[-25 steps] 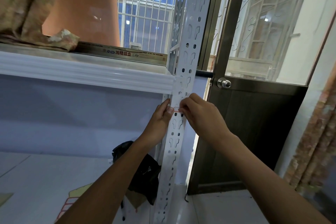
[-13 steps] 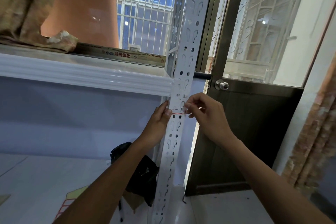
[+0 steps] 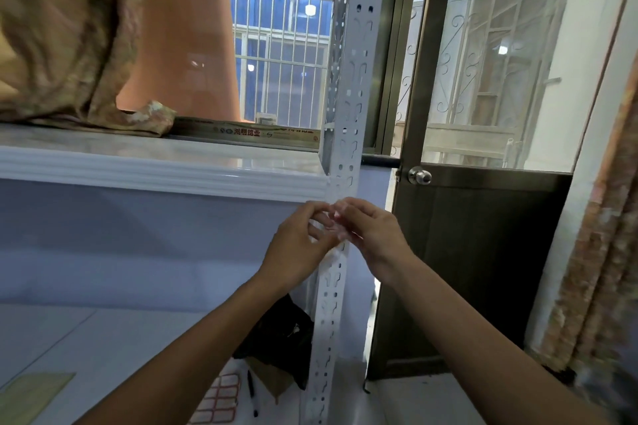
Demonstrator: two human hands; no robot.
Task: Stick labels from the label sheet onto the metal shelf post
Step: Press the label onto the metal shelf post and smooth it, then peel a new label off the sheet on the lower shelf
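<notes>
Only the person's arms show. The left hand (image 3: 297,245) and the right hand (image 3: 374,235) are bare. So are the left forearm (image 3: 193,348) and the right forearm (image 3: 483,338), uncovered from the wrists down to the near edge of the view, where they pass out of sight. Both forearms are slim and smooth, widening evenly toward that near edge. The fingers are slender; their tips are smeared by blur, so the nails cannot be made out. The backs of the hands and the knuckles show plainly.
</notes>
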